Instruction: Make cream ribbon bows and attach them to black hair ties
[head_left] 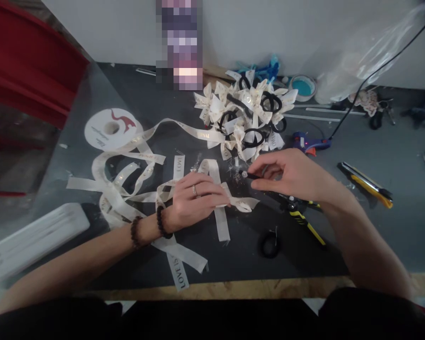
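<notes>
My left hand (198, 198), palm down with a ring and two beaded bracelets, closes on a cream ribbon bow (246, 204) that pokes out past its fingertips. My right hand (286, 174) pinches a small black piece (251, 175) between thumb and fingers; at its tip sits a pale blob (244, 174). The rest of that piece is hidden in the hand. Loose cream ribbon lengths (221, 224) with gold print lie under and beside my left hand. On the table near me rests a black hair tie (269, 243). Black-and-yellow pliers (306, 222) lie below my right wrist.
Behind my hands is a heap of bows with black hair ties (250, 106). A ribbon spool (111, 128) stands left. To the right are a glue gun (310, 141), a yellow utility knife (366, 184) and a tape roll (303, 87). A white tray (38, 238) lies lower left.
</notes>
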A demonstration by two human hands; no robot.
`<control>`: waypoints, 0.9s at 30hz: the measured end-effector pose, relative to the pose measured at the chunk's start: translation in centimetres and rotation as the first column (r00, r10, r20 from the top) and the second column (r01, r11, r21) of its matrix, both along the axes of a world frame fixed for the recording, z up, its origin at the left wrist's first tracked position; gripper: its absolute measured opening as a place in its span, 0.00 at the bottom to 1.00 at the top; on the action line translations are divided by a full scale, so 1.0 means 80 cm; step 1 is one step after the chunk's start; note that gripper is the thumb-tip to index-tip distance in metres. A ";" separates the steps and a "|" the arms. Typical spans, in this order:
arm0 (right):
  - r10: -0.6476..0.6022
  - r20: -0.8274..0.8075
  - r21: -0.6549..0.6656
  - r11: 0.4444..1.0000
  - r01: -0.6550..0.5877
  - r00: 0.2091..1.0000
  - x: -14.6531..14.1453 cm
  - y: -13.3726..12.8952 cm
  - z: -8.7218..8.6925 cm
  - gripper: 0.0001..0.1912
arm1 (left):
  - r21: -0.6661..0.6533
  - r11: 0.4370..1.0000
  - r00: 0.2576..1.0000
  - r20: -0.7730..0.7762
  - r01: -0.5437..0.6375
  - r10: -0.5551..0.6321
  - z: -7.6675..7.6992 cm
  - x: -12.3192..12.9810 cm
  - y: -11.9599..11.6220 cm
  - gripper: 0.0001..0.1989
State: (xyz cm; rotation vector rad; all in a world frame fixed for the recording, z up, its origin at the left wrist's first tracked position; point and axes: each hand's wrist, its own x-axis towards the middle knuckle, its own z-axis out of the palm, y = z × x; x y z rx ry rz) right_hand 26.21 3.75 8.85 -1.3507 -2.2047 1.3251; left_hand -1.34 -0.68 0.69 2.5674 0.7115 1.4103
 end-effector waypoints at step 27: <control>0.063 -0.036 0.242 0.969 -0.053 0.997 -0.032 -0.024 -0.010 0.05 | -0.034 0.999 0.997 0.070 -0.032 0.034 -0.006 0.005 -0.001 0.12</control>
